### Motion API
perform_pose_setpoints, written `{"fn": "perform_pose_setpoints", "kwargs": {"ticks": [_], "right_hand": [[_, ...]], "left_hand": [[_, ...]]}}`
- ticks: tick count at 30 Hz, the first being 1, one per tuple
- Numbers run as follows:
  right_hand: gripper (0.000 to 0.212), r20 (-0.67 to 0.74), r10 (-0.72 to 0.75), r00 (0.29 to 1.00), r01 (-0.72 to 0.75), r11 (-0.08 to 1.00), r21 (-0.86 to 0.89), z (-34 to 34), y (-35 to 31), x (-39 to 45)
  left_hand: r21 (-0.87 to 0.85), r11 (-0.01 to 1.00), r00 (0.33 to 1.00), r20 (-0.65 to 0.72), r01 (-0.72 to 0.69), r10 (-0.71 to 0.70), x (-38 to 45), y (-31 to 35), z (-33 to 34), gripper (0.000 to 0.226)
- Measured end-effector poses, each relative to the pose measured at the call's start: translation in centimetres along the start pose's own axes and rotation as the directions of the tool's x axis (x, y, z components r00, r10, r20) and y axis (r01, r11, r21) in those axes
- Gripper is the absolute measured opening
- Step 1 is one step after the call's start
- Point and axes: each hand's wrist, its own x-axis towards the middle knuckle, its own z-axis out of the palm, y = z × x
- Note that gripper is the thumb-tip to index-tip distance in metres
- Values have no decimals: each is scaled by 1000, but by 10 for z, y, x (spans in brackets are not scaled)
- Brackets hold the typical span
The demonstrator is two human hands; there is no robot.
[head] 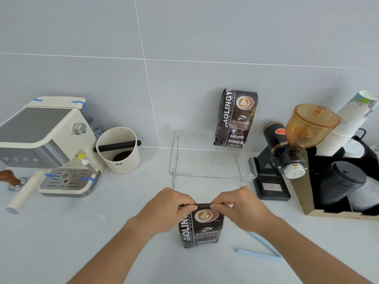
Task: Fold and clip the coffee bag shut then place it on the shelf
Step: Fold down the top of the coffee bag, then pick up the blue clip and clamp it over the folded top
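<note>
A dark brown coffee bag (202,228) stands upright on the white counter, close in front of me. Its top edge is rolled down into a fold. My left hand (166,210) pinches the left end of that fold and my right hand (241,211) pinches the right end. A pale blue bag clip (259,251) lies open in a V on the counter, to the right of the bag and partly under my right forearm. Behind the bag stands a clear acrylic shelf (211,175). A second identical coffee bag (235,118) stands upright on its back right part, against the wall.
A cream espresso machine (49,144) and a wooden-handled tamper (11,180) stand at the left. A white knock box (119,150) sits beside the machine. A black grinder with an amber hopper (291,148), stacked paper cups (346,124) and a black box of lids (344,181) fill the right.
</note>
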Motion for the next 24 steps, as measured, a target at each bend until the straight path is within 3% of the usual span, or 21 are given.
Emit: {"fn": "perform_pose_setpoints", "kwargs": {"ticks": [3, 8, 13, 19, 22, 24], "right_hand": [[12, 14, -11, 1000, 11, 1000, -2, -1, 3, -3], [16, 72, -77, 994, 78, 997, -8, -8, 8, -6], [6, -105, 63, 992, -47, 987, 154, -2, 15, -9], [12, -78, 150, 986, -126, 960, 248, -5, 20, -17], [20, -129, 293, 947, -242, 919, 311, -16, 39, -33], [17, -148, 408, 901, -367, 898, 241, -20, 62, -49]], "left_hand": [[-54, 998, 999, -28, 33, -34, -3, -10, -2, 17], [-95, 994, 998, 45, 54, -49, -5, -17, -5, 18], [-105, 992, 994, -81, 66, -75, -6, -16, -3, 8], [-148, 987, 993, -86, 67, -81, -6, -17, -2, 10], [-145, 987, 990, -113, 68, -85, -10, -18, 0, 7], [-147, 986, 988, -122, 74, -93, -13, -18, 2, 9]]}}
